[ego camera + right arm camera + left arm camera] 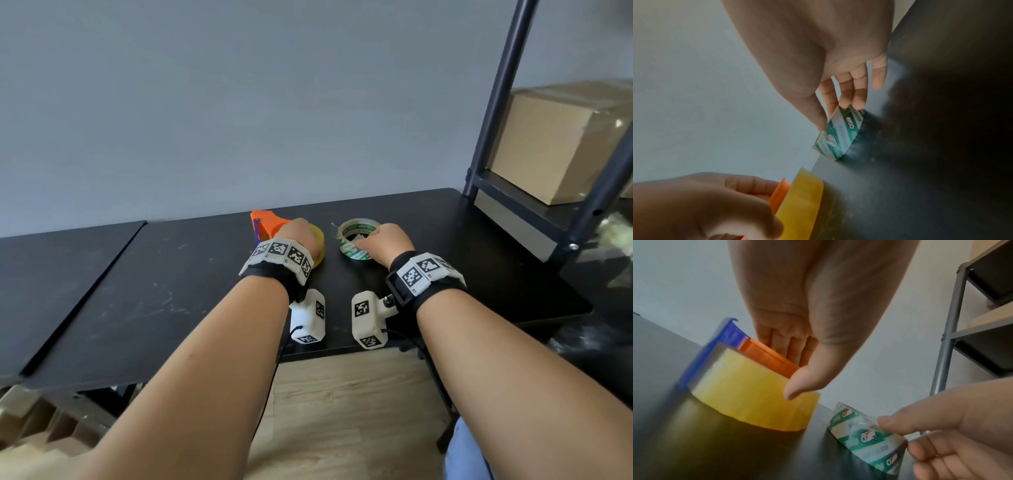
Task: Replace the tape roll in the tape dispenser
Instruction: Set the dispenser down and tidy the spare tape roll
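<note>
Black table (pixel 171 291), tape rolls (pixel 358 240) under hands (pixel 390 240).

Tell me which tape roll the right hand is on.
The green-and-white printed roll, loose on the table; the right hand pinches its rim. The yellow roll sits in the orange dispenser.

- The tape dispenser (pixel 265 224) sits on the table (pixel 171 291), toward the back edge.
- A tape roll (pixel 320 245) sits in the dispenser.
- A second roll (pixel 356 240) lies just right of it.
- A shelf rack (pixel 496 102) with a box (pixel 555 144) on it stands at the right.
</note>
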The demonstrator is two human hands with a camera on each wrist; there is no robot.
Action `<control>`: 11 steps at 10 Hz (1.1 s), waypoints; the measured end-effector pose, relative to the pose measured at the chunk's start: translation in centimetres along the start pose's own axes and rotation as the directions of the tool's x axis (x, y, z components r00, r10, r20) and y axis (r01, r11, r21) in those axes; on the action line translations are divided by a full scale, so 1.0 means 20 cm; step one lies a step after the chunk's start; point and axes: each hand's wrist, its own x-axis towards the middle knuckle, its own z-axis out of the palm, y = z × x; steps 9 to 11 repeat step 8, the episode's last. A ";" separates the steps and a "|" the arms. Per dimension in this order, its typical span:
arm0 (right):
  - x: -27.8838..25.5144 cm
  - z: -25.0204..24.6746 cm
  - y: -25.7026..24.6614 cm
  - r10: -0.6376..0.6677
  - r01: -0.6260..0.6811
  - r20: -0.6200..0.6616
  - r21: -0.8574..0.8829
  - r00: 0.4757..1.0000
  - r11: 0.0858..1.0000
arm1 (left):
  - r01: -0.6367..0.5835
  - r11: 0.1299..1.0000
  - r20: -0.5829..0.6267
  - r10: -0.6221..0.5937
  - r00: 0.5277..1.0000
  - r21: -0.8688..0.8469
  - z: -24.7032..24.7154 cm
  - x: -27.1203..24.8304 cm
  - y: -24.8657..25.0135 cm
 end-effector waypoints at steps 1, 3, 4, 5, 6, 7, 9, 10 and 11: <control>0.02 0.05 -0.04 -0.012 0.012 0.016 -0.026 1.000 1.000 | 0.004 1.000 0.013 -0.004 1.000 0.022 -0.01 0.03 -0.09; 0.04 0.12 -0.12 0.018 -0.021 -0.034 -0.097 0.999 0.995 | -0.063 0.995 0.021 0.062 0.998 0.077 -0.05 0.05 -0.24; 0.05 0.12 -0.13 0.010 -0.014 -0.026 -0.127 1.000 0.992 | -0.081 0.990 0.020 0.080 0.997 0.114 -0.06 0.06 -0.27; 0.05 0.12 -0.14 -0.037 0.029 -0.059 -0.123 0.998 0.992 | -0.092 0.988 0.042 0.087 0.995 0.128 -0.06 0.05 -0.27; 0.05 0.11 -0.18 -0.071 0.062 -0.074 -0.121 0.995 0.991 | -0.077 0.993 0.040 0.074 0.996 0.084 -0.06 0.05 -0.26; 0.01 0.09 -0.22 -0.155 0.144 -0.046 -0.192 0.987 0.971 | -0.053 0.999 -0.014 0.053 0.998 0.000 -0.09 0.06 -0.25; -0.06 0.07 -0.27 -0.251 0.255 0.051 -0.276 0.967 0.927 | -0.033 0.999 0.016 0.033 0.999 -0.029 -0.14 0.06 -0.26; -0.06 0.07 -0.27 -0.251 0.255 0.051 -0.276 0.967 0.927 | -0.033 0.999 0.016 0.033 0.999 -0.029 -0.14 0.06 -0.26; -0.06 0.07 -0.27 -0.251 0.255 0.051 -0.276 0.967 0.927 | -0.033 0.999 0.016 0.033 0.999 -0.029 -0.14 0.06 -0.26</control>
